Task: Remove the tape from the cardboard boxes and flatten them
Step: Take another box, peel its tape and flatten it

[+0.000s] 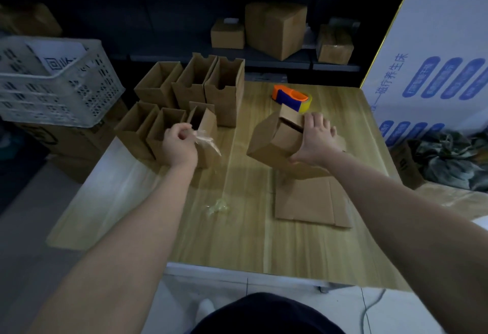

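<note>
Cardboard box (274, 141) tilted, gripped by right hand (315, 139), left hand (179, 146) pinching tape strip (208, 142), table (237, 241) between hands.

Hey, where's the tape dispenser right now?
In the head view, the orange-and-blue tape dispenser sits near the far edge of the wooden table, right of the upright open boxes and just behind the cardboard box the right hand holds.

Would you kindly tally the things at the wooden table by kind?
Standing open boxes: 6
Box held by right hand: 1
Flattened cardboard: 1
Tape dispenser: 1
Tape wad: 1
Tape strip in left hand: 1
Total: 11
</note>
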Motion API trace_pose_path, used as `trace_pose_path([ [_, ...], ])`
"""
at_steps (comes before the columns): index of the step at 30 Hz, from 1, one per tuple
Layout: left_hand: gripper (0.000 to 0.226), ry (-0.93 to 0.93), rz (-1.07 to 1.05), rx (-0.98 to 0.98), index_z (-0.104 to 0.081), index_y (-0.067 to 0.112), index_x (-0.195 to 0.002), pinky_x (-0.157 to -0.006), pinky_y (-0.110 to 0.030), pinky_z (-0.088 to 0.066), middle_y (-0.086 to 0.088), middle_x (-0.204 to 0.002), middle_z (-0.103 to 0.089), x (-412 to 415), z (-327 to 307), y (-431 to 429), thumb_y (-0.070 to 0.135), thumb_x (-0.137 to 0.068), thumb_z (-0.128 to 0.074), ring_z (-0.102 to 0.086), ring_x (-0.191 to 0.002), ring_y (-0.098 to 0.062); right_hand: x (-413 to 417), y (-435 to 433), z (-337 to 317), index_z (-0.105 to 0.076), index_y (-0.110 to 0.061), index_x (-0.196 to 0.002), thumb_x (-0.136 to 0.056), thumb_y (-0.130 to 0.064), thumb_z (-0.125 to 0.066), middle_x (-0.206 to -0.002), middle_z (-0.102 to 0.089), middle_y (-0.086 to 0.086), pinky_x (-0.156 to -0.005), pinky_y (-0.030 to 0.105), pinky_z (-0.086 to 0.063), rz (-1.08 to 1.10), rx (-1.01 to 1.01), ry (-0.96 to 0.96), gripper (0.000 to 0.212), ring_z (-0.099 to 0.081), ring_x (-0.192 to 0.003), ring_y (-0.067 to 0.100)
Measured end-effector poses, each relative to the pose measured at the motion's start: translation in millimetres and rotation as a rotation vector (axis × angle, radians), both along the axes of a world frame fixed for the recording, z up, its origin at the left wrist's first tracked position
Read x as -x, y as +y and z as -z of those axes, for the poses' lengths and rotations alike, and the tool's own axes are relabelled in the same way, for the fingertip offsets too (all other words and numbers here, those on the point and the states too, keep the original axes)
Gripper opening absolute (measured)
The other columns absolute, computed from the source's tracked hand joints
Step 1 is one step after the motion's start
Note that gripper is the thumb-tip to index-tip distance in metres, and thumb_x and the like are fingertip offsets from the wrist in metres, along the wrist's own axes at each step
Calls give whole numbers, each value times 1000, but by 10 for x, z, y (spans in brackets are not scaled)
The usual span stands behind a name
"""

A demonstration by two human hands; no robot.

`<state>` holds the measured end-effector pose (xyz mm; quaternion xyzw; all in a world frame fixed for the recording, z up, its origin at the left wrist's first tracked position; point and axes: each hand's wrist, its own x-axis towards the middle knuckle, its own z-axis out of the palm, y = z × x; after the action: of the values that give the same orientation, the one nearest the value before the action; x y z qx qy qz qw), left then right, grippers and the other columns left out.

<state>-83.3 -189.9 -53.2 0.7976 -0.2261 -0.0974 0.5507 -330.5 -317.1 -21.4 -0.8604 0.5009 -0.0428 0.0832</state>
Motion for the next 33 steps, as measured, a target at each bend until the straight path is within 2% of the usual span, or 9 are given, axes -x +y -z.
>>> trace_pose_path([
  [4, 13, -200, 167, -107, -65, 12, -103, -79, -17, -41, -1, -106, -56, 91, 210, 220, 12, -92, -58, -52, -91, -10, -24, 26, 26, -17, -9, -145, -58, -42, -84, -144, -23, 10, -114, 55, -18, -26, 26, 1, 115, -22, -135, 32],
  [11, 17, -312, 408, -328, -66, 4, -104, -72, -20, -36, -2, -95, -50, 258, 683, 448, 2, -90, -58, -54, -82, -19, 33, 89, 121, -18, -10, -145, -60, -43, -83, -145, -22, 10, -115, 51, -19, -53, 13, 5, 112, -22, -135, 32],
  [17, 22, -89, 536, -589, -65, -2, -107, -59, -8, -37, -15, -102, -57, 590, 1165, 532, -5, -89, -53, -50, -79, -17, 75, 85, 169, -19, -10, -144, -58, -46, -83, -143, -24, 9, -114, 50, -21, -88, 18, 18, 113, -24, -132, 32],
  [21, 37, 43, 595, -696, -60, 1, -121, -78, -14, -39, -12, -124, -54, 664, 1290, 497, -1, -84, -64, -56, -104, -24, 66, 71, 192, -19, -11, -144, -58, -46, -84, -143, -24, 8, -115, 50, -21, -118, 7, 8, 113, -24, -133, 31],
  [24, 66, 120, 653, -716, -42, 15, -141, -96, -26, -41, -12, -135, -51, 666, 1258, 483, 5, -82, -70, -52, -119, -25, 21, 80, 200, -19, -11, -145, -58, -47, -83, -143, -24, 8, -115, 50, -20, -129, 6, 30, 114, -23, -134, 31],
  [27, 83, 148, 728, -702, -2, 43, -149, -88, -25, -42, -8, -129, -53, 630, 1135, 451, 16, -94, -57, -55, -113, -22, -49, 96, 180, -19, -11, -145, -58, -48, -83, -143, -24, 9, -115, 50, -20, -139, 13, 51, 114, -24, -134, 32],
  [29, 81, 142, 772, -722, 14, 46, -145, -79, -22, -45, -11, -132, -53, 584, 1068, 402, 20, -98, -47, -60, -95, -15, -110, 112, 162, -19, -11, -145, -58, -48, -82, -143, -25, 9, -114, 51, -21, -149, 18, 57, 114, -25, -133, 32],
  [31, 67, 24, 758, -794, 3, 32, -151, -62, -19, -45, -13, -127, -55, 551, 973, 362, 18, -101, -40, -58, -75, -12, -184, 146, 137, -20, -11, -145, -58, -47, -82, -143, -26, 9, -115, 51, -21, -155, 28, 59, 112, -25, -133, 32],
  [33, 42, -200, 691, -895, -35, 12, -142, -64, -28, -49, -16, -114, -61, 496, 860, 315, 13, -100, -38, -61, -79, -22, -263, 181, 107, -20, -12, -145, -60, -46, -81, -144, -26, 9, -115, 52, -20, -165, 37, 71, 110, -24, -135, 32],
])
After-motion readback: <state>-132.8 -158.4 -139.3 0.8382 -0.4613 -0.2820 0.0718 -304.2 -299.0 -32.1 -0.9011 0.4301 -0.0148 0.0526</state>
